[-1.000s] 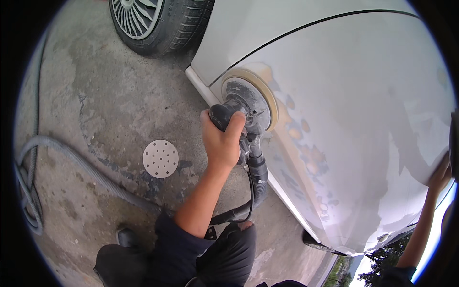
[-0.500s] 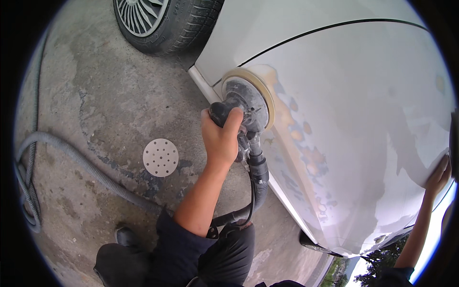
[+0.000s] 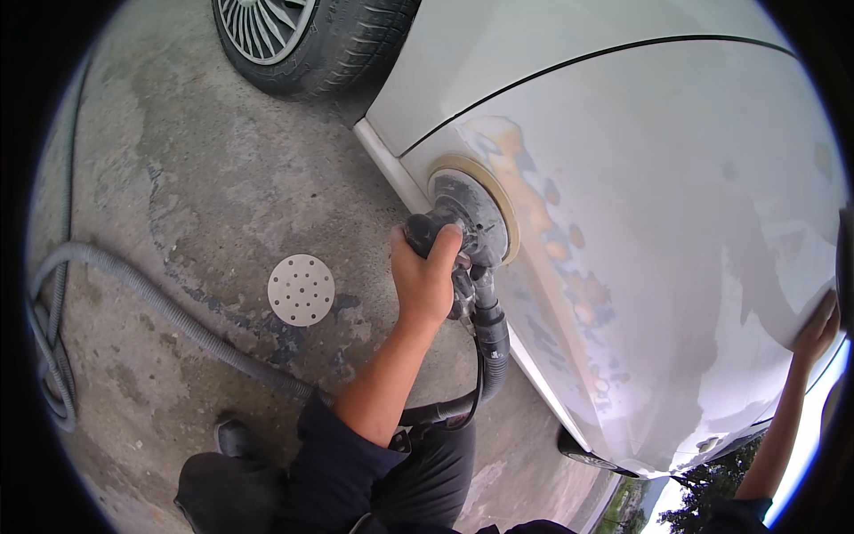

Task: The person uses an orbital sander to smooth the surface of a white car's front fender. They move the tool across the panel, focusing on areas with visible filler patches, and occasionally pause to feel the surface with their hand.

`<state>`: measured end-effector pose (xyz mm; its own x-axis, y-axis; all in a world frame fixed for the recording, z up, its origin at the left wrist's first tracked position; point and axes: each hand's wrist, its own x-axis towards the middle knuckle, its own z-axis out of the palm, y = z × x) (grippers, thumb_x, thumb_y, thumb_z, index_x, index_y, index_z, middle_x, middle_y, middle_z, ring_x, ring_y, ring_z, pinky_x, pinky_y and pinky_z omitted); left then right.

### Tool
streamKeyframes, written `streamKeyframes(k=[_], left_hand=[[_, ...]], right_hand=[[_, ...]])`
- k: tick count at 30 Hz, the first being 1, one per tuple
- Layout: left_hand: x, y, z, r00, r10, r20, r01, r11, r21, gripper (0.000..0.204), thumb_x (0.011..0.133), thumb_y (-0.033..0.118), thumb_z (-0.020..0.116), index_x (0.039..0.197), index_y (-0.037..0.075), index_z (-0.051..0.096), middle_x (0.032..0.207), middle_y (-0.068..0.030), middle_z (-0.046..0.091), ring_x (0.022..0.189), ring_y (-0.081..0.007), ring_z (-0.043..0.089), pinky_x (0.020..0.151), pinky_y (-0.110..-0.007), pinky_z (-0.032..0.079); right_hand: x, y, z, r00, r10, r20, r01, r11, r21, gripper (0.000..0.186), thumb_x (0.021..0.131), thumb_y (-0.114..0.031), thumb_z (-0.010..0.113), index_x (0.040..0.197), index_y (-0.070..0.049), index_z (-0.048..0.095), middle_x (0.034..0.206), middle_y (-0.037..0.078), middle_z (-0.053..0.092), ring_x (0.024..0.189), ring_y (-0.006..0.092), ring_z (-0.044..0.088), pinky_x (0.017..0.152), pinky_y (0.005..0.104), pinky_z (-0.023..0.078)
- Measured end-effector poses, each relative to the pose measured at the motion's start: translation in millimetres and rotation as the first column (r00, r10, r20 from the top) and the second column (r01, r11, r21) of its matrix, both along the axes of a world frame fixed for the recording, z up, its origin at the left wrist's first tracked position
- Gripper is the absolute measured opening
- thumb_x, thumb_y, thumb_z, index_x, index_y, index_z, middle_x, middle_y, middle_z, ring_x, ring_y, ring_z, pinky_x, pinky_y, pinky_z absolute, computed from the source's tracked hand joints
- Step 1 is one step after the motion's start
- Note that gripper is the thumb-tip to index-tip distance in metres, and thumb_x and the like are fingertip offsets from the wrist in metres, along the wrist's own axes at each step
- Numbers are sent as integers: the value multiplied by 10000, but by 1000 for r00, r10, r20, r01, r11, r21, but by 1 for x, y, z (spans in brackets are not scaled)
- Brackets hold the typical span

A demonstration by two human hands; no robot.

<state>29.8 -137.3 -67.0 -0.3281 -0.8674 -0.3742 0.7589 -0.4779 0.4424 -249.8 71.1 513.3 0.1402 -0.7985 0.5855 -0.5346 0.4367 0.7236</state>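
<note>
My left hand [image 3: 425, 276] is wrapped around the dark grip of a dusty round sander [image 3: 471, 214]. The sander's pale yellow pad is tilted against the lower part of a white car door [image 3: 649, 196]. Patches of tan and bluish grey show in the paint [image 3: 560, 249] beside the pad. A ribbed grey hose [image 3: 492, 343] runs from the sander back toward my legs. At the far right, my right hand [image 3: 817, 327] lies flat on the door with its fingers stretched out.
On the concrete floor lies a perforated white sanding disc [image 3: 301, 291]. The long hose [image 3: 169, 311] coils at the left. A car wheel [image 3: 294, 44] stands at the top, and a pale sill [image 3: 390, 166] edges the car's underside.
My left hand has slid the sander a little down and to the right along the door, uncovering more of the sanded patch above it. My right hand stays almost in place.
</note>
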Motion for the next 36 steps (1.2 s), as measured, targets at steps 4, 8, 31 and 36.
streamKeyframes(k=[4, 8, 31, 36], left_hand=[[11, -23, 19, 994, 24, 111, -17, 998, -64, 474, 861, 240, 758, 1075, -76, 478, 973, -153, 617, 758, -165, 634, 677, -310, 536], [7, -6, 26, 972, 7, 234, 37, 982, -185, 562, 822, 274, 794, 1097, -107, 487, 971, -138, 612, 844, -170, 607, 748, -335, 531], [15, -11, 18, 996, -37, 81, 54, 976, -209, 438, 856, 220, 762, 1062, -55, 491, 958, -108, 612, 792, -124, 603, 704, -293, 528], [15, -14, 22, 997, -73, 11, 74, 991, -107, 430, 852, 199, 757, 1057, -53, 476, 915, -97, 613, 732, -113, 603, 662, -288, 525]], right_hand=[[1, -1, 2, 1000, -5, 13, 5, 1000, -9, 564, 1068, -521, 339, 1470, -193, 560, 1455, 115, 583, 1276, 338, 604, 1022, 528, 541], [0, -4, -2, 999, -6, 34, 7, 1000, -22, 559, 1071, -511, 340, 1470, -186, 558, 1458, 118, 578, 1281, 338, 600, 1029, 527, 536], [7, -8, -4, 1000, 19, 19, -19, 1000, 7, 526, 1085, -450, 358, 1466, -150, 561, 1464, 118, 572, 1295, 326, 587, 1059, 493, 514], [5, -9, 0, 999, 34, -31, -32, 998, 61, 526, 1086, -446, 358, 1467, -146, 560, 1462, 121, 573, 1295, 327, 587, 1056, 486, 518]])
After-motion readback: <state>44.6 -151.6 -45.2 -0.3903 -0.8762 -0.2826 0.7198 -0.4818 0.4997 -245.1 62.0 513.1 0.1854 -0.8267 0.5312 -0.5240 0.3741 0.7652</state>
